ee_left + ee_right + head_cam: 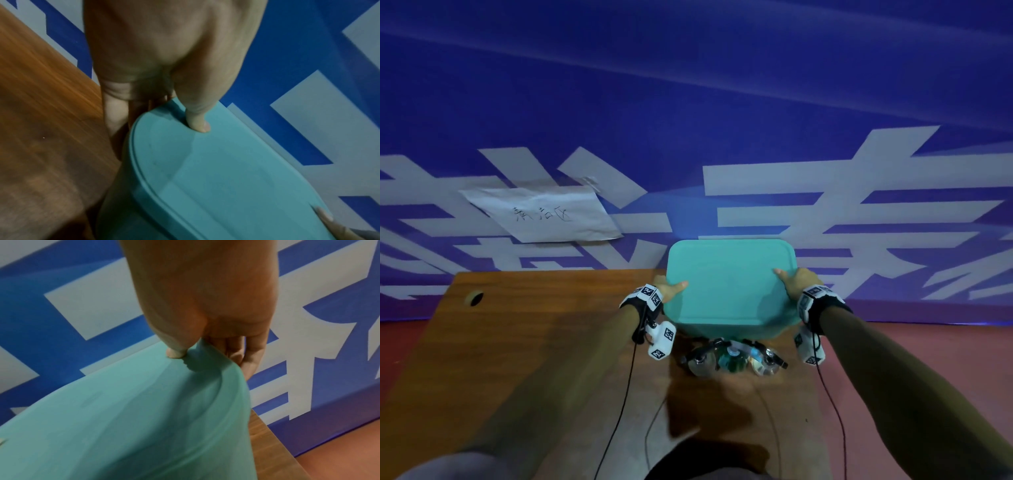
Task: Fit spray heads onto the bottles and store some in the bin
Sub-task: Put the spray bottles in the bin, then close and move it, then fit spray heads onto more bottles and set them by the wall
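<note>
A teal bin [729, 284] with a flat lid sits between my two hands at the far right end of the wooden table [534, 342]. My left hand [671, 289] grips its left edge, with the thumb on the lid [226, 162] and the fingers [115, 116] curled under the rim. My right hand [792, 284] grips the right edge the same way, thumb [174, 353] on top and fingers [248, 356] below. Just in front of the bin stand three clear bottles [732, 359]; black spray heads show on the outer two. What is inside the bin is hidden.
A blue banner wall with white lettering and a taped paper sign [544, 214] stands right behind the table. The table's right edge [273, 451] drops to a red floor [893, 342]. A cable hole [474, 298] is at the table's far left.
</note>
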The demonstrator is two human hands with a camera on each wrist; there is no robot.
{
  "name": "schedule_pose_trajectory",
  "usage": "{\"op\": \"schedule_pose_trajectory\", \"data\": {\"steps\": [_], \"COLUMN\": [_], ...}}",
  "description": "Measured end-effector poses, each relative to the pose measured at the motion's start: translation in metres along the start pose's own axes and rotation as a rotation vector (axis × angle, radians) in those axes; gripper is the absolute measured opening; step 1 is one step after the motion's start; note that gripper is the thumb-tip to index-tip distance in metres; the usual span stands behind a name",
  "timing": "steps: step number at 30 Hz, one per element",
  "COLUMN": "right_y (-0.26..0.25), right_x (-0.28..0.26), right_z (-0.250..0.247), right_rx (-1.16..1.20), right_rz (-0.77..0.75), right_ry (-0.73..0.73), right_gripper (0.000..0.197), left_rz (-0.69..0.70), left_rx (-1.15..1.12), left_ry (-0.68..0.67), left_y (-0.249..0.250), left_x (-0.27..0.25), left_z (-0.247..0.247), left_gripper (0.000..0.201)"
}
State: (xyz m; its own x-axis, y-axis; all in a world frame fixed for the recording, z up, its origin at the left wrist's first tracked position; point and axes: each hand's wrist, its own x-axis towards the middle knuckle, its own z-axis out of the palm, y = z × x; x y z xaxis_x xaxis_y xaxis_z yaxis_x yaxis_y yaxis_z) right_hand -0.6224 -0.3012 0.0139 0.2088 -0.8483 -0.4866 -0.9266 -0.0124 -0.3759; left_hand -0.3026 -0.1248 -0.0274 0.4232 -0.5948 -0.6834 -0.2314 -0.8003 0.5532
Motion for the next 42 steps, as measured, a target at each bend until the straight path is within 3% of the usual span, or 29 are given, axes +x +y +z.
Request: {"op": "schedule_pose_trajectory", "data": {"steps": [5,8,10,12,14,16,19,22,24,28,32,36,42], "right_y": [-0.006,-0.009,-0.012,-0.016,-0.023,-0.032,-0.033,-0.024,-0.018,-0.009,-0.019,-0.03,-0.035], "right_x": [-0.002,-0.008,-0.019,-0.035,-0.057,-0.083,-0.113,-0.127,-0.134,-0.145,-0.166,-0.184,-0.197], "right_z": [0.008,0.014,0.015,0.014,0.009,0.005,0.011,0.025,0.035,0.055,0.075,0.083,0.091], "right_rx": [0.033,0.102,0.107,0.079,0.048,0.002,-0.152,-0.422,-0.52,-0.651,-0.812,-0.9,-0.93], "right_rz": [0.085,0.123,0.075,-0.082,-0.33,-0.578,-0.853,-1.02,-1.035,-0.981,-0.809,-0.637,-0.684], "right_ry": [0.045,0.049,0.124,0.31,0.515,0.609,0.434,0.228,0.135,0.094,0.067,-0.028,0.018], "right_gripper": [0.08,0.083,0.076,0.07,0.056,0.032,0.019,0.031,0.037,0.044,0.025,0.024,0.041], "left_rz": [-0.029,0.02,0.02,0.096,0.279,0.482,0.671,0.627,0.593,0.583,0.501,0.458,0.371], "left_rx": [0.037,0.054,0.101,0.183,0.298,0.379,0.416,0.625,0.828,1.03,1.081,1.036,0.793], "left_ry": [0.023,0.104,0.198,0.284,0.382,0.48,0.438,0.28,0.24,0.21,0.263,0.298,0.37], "left_y": [-0.007,0.002,0.005,0.011,0.019,0.023,0.029,0.025,0.013,-0.012,-0.019,-0.02,-0.058], "left_x": [0.005,-0.01,-0.017,-0.032,-0.06,-0.094,-0.153,-0.19,-0.197,-0.196,-0.2,-0.207,-0.213], "left_z": [-0.001,0.001,0.003,0.007,0.012,0.015,0.022,0.036,0.047,0.072,0.09,0.094,0.067], "left_gripper": [0.102,0.086,0.092,0.096,0.079,0.058,0.036,0.068,0.081,0.055,0.045,0.042,0.034]}}
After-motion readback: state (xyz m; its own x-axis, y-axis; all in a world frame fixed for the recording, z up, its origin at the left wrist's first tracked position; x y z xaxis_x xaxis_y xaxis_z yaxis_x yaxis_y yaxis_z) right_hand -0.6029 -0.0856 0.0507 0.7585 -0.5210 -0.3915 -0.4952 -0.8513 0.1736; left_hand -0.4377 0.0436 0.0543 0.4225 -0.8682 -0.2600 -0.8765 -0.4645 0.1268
